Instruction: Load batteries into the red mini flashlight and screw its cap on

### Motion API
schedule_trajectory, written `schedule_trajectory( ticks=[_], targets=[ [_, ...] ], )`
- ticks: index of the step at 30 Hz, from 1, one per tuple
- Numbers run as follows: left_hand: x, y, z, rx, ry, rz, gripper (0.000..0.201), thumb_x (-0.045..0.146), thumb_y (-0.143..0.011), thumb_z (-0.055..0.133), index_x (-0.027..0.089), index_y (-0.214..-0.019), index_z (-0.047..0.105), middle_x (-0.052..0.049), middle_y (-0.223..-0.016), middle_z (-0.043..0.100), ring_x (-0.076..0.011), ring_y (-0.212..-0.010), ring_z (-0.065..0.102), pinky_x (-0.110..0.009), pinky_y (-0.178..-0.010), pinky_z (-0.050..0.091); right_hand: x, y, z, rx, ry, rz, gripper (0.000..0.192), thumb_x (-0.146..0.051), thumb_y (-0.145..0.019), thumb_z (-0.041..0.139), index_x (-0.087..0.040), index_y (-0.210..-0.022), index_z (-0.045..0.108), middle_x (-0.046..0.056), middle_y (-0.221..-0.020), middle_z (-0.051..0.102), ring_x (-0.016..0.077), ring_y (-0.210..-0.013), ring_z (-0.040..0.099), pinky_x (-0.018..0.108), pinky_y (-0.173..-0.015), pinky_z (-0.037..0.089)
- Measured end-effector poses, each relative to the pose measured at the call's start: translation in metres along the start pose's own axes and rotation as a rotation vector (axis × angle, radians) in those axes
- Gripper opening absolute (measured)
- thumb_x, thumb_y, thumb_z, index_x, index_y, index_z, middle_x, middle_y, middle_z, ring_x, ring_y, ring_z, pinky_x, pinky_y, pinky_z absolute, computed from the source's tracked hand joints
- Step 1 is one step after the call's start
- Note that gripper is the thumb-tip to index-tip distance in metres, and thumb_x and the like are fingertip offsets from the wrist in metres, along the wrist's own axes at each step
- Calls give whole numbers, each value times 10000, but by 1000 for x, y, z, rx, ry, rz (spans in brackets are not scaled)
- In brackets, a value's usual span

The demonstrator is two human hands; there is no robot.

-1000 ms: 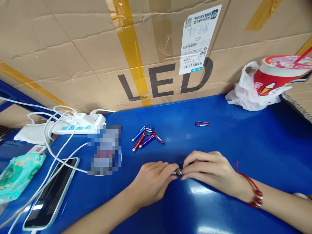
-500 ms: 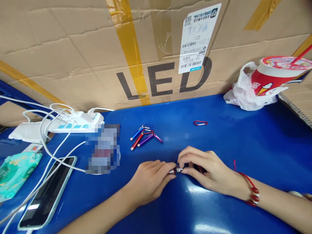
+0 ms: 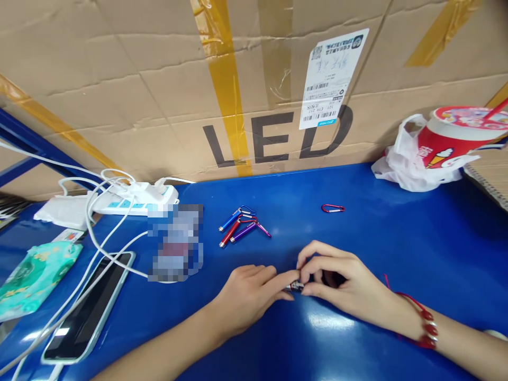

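Note:
My left hand point(image 3: 254, 293) closes around a small metal flashlight point(image 3: 294, 286), its thumb and index finger along the body. Only a short silver and dark section with a touch of red shows; the rest is hidden in the fingers. At the exposed end, my right hand point(image 3: 337, 272) pinches with thumb and fingertips. Beyond the hands lie a blue mini flashlight point(image 3: 230, 220), a red one point(image 3: 230, 233) and a purple one point(image 3: 243, 232), with carabiner clips at their upper ends. A separate red carabiner point(image 3: 332, 209) rests farther right.
A large cardboard box point(image 3: 159, 106) stands along the back of the blue table point(image 3: 357, 344). On the left are a white power strip point(image 3: 138, 200), tangled cables, a phone point(image 3: 89, 307) and a green packet point(image 3: 39, 278). A red cup point(image 3: 448, 140) in a plastic bag stands back right.
The view has shifted, so the whole scene sits slightly lower and further right. My left index finger has extended toward my right fingertips, covering more of the flashlight.

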State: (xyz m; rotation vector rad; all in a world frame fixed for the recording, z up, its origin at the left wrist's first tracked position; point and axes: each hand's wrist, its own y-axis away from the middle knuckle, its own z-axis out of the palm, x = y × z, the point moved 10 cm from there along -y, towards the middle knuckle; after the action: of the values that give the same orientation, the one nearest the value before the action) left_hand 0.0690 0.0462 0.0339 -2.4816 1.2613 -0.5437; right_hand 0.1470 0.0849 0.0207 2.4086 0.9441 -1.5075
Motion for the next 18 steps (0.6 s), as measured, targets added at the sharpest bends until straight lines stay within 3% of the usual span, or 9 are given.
schedule_trajectory(
  ticks=[9,18],
  targets=[
    [-4,0,-5,77,92,-32,279,292,-988,281,112,-1076,475,-12,-661,596,-123,-540,524,-225,-520,430,16,-4,-1,17,-184,179,264,-389,-742,658,-150,-634,639,25,-815,559,46,-483,450,193,-431,370],
    [-9,1,-5,52,173,-92,231,251,-978,325,128,-1035,512,-39,-739,607,-144,-603,511,-257,-566,413,25,-1,5,-26,-252,258,183,-320,-741,670,-148,-680,657,9,-798,554,34,-481,418,189,-438,328]
  ],
)
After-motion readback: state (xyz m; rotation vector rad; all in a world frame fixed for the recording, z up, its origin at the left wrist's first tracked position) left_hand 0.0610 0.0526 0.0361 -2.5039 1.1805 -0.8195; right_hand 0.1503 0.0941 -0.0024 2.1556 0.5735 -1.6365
